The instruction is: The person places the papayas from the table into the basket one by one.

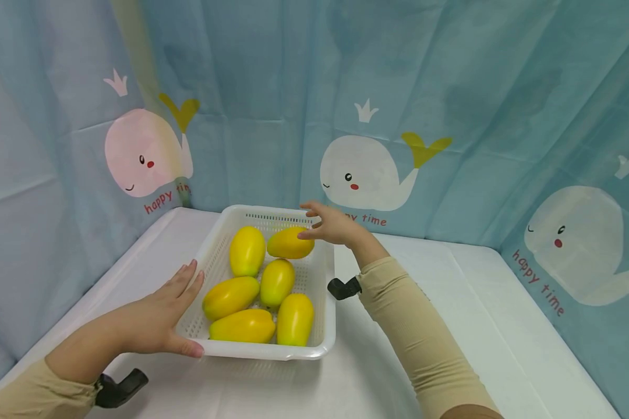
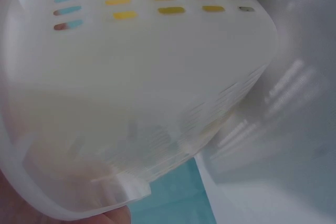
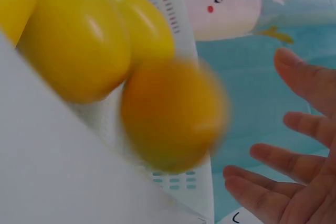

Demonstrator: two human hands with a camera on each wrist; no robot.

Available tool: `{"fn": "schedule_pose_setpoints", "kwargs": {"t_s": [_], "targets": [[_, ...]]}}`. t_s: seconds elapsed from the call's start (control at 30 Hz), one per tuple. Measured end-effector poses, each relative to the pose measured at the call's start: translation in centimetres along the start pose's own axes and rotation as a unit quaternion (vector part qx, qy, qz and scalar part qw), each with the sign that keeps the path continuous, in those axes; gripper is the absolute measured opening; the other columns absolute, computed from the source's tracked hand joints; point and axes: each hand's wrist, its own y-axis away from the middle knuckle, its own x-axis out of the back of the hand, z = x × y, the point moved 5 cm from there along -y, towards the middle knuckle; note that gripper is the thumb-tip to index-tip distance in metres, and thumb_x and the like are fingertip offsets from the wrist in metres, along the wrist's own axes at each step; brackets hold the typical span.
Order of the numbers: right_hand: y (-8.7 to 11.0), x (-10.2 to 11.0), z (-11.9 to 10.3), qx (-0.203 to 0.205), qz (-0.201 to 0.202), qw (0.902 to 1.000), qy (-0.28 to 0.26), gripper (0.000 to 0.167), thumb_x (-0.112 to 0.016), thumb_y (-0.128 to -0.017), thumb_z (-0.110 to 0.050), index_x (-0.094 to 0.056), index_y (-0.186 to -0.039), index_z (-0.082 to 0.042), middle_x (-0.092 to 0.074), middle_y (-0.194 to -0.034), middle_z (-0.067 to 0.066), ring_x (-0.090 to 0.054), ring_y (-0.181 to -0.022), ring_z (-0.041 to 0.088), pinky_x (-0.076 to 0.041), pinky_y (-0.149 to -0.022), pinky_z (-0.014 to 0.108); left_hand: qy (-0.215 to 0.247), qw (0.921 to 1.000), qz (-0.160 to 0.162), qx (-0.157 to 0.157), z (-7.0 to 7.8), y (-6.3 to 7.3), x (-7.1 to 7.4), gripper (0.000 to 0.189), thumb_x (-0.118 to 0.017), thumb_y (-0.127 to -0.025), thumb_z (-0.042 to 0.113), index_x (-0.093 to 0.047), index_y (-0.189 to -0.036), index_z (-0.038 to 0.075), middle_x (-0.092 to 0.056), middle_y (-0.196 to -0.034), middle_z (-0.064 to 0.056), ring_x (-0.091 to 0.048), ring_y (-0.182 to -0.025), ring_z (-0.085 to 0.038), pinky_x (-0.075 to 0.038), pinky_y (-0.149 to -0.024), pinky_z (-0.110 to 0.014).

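A white plastic basket with slotted walls holds several yellow mangoes with greenish ends. My left hand is at the basket's near left corner, its fingers stretched along the left rim and the thumb on the front rim. In the left wrist view, the basket wall fills most of the picture and hides most of that hand. Over the far right rim hovers my right hand, fingers spread. Beside it, in the right wrist view, a blurred mango lies apart from the fingertips.
The basket rests over a white-covered table. Pale blue curtains printed with whales hang behind and along both sides, close to the table edges. A black wrist mount sits on each sleeve.
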Motion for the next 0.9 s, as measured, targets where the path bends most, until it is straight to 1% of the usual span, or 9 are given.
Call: {"fn": "schedule_pose_setpoints", "kwargs": {"t_s": [0.07, 0.17, 0.27, 0.43, 0.63, 0.8, 0.9], "targets": [[0.0, -0.1, 0.3, -0.018, -0.008, 0.9998, 0.004, 0.07, -0.07, -0.08, -0.035, -0.034, -0.14, -0.028, -0.04, -0.141, 0.004, -0.048, -0.12, 0.024, -0.043, -0.095, 0.041, 0.001, 1.0, -0.001, 0.0, 0.0, 0.0, 0.0, 0.129, -0.065, -0.056, 0.073, -0.007, -0.146, 0.001, 0.01, -0.151, -0.02, -0.002, -0.137, -0.042, -0.021, -0.098, -0.062], [0.1, -0.1, 0.5, -0.028, -0.01, 0.9995, 0.011, 0.067, -0.069, -0.081, -0.035, -0.035, -0.139, -0.027, -0.042, -0.139, 0.002, -0.048, -0.12, 0.024, -0.043, -0.095, 0.042, -0.001, 1.0, 0.0, -0.003, 0.0, -0.1, 0.0, 0.129, -0.065, -0.056, 0.073, -0.007, -0.145, 0.0, 0.009, -0.151, -0.021, -0.002, -0.136, -0.042, -0.021, -0.098, -0.062], [0.1, 0.0, 0.7, -0.024, -0.007, 0.9996, 0.01, 0.065, -0.068, -0.082, -0.034, -0.037, -0.139, -0.024, -0.043, -0.138, 0.003, -0.049, -0.12, 0.024, -0.043, -0.095, 0.042, -0.003, 1.0, 0.002, -0.007, 0.0, -0.1, 0.0, 0.129, -0.064, -0.056, 0.073, -0.008, -0.145, -0.001, 0.009, -0.151, -0.022, -0.003, -0.136, -0.042, -0.02, -0.099, -0.062], [0.3, 0.3, 0.9, -0.022, 0.0, 0.9997, 0.012, 0.06, -0.067, -0.083, -0.032, -0.04, -0.136, -0.026, -0.046, -0.135, 0.002, -0.051, -0.116, 0.02, -0.045, -0.093, 0.039, -0.007, 0.9999, 0.005, -0.008, 0.0, -0.1, 0.0, 0.129, -0.063, -0.055, 0.075, -0.01, -0.145, -0.001, 0.009, -0.151, -0.021, -0.003, -0.137, -0.042, -0.02, -0.1, -0.061], [0.9, 0.7, 0.7, -0.012, -0.008, 0.9999, -0.001, 0.056, -0.066, -0.085, -0.029, -0.042, -0.135, -0.024, -0.046, -0.135, 0.004, -0.05, -0.118, 0.021, -0.045, -0.093, 0.039, -0.011, 0.9999, 0.002, -0.008, 0.1, -0.3, 0.1, 0.13, -0.064, -0.055, 0.075, -0.01, -0.145, -0.001, 0.008, -0.151, -0.022, -0.003, -0.136, -0.043, -0.02, -0.1, -0.062], [1.7, 1.6, 1.0, 0.0, -0.01, 0.9999, -0.004, 0.056, -0.065, -0.085, -0.031, -0.041, -0.136, -0.024, -0.047, -0.135, 0.003, -0.049, -0.119, 0.021, -0.044, -0.094, 0.038, -0.014, 0.9998, -0.015, -0.006, 0.1, -0.4, 0.2, 0.129, -0.065, -0.055, 0.073, -0.011, -0.144, -0.003, 0.006, -0.15, -0.025, -0.005, -0.135, -0.045, -0.018, -0.1, -0.063], [2.3, 2.4, 1.2, 0.011, -0.001, 0.9999, -0.005, 0.056, -0.066, -0.085, -0.03, -0.042, -0.135, -0.025, -0.047, -0.134, 0.004, -0.05, -0.119, 0.022, -0.045, -0.093, 0.037, -0.015, 0.9995, -0.029, 0.0, 0.1, -0.5, 0.3, 0.128, -0.066, -0.055, 0.072, -0.011, -0.145, -0.001, 0.005, -0.149, -0.027, -0.006, -0.134, -0.047, -0.015, -0.1, -0.064]]}}
